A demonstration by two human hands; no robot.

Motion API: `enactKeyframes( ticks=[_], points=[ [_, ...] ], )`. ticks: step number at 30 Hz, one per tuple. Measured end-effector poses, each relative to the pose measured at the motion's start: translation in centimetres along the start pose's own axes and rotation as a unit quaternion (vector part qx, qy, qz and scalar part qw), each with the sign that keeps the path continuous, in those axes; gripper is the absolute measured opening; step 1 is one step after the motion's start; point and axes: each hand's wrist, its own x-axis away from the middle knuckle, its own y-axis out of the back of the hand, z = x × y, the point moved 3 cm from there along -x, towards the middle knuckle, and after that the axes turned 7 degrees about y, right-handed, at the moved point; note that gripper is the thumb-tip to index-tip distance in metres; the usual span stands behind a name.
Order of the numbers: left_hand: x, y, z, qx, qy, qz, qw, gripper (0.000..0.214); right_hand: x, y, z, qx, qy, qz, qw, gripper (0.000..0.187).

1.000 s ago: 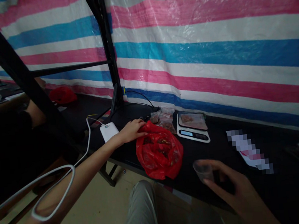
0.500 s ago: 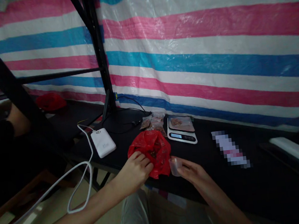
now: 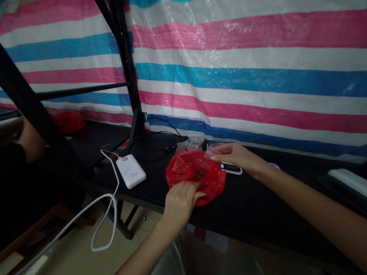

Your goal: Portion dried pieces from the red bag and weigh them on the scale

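Observation:
A red plastic bag (image 3: pixel 180 167) lies open on the black table, with small brown bits inside. My left hand (image 3: pixel 179 201) is closed on the bag's near edge, thumb toward the opening. Over the bag's far right side, my right hand (image 3: pixel 239 155) pinches a small clear plastic cup (image 3: pixel 210 153), which looks tilted; its contents cannot be made out. Behind that hand, a white digital scale (image 3: pixel 236 169) is mostly covered. Small clear bags (image 3: pixel 194 142) sit just beyond the red bag, partly hidden by it.
A white power bank (image 3: pixel 131 171) with a looping white cable (image 3: pixel 113 197) lies to the left. Black metal frame posts (image 3: pixel 129 73) rise behind it. Striped sheeting (image 3: pixel 253 55) hangs along the back. At far left another person's arm (image 3: pixel 32 138) shows near another red bag (image 3: pixel 68 121).
My right hand has moved up and forward with the cup, from beside the red bag to above its far right edge. My left hand has shifted to the bag's near rim, and the bag's opening looks wider.

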Motion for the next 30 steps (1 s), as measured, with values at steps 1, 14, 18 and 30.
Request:
enactKeyframes(
  ticks=[1, 14, 18, 30],
  points=[
    [-0.5, 0.7, 0.7, -0.008, 0.016, -0.037, 0.999, 0.026, -0.1, 0.4, 0.7, 0.047, 0.021, -0.005, 0.999, 0.037],
    [-8.4, -2.0, 7.1, 0.261, 0.116, 0.104, 0.953, 0.03, 0.7, -1.1, 4.8, 0.47, 0.296, -0.07, 0.829, 0.031],
    [-7.4, -1.3, 6.3, 0.303, 0.045, 0.059, 0.95, 0.037, 2.2, -1.5, 5.0, 0.58, 0.366, -0.083, 0.723, 0.037],
    [-9.2, -1.4, 6.1, 0.354, 0.091, 0.189, 0.911, 0.031, 2.5, -2.3, 3.1, 0.644, 0.45, -0.029, 0.619, 0.038]
  ],
)
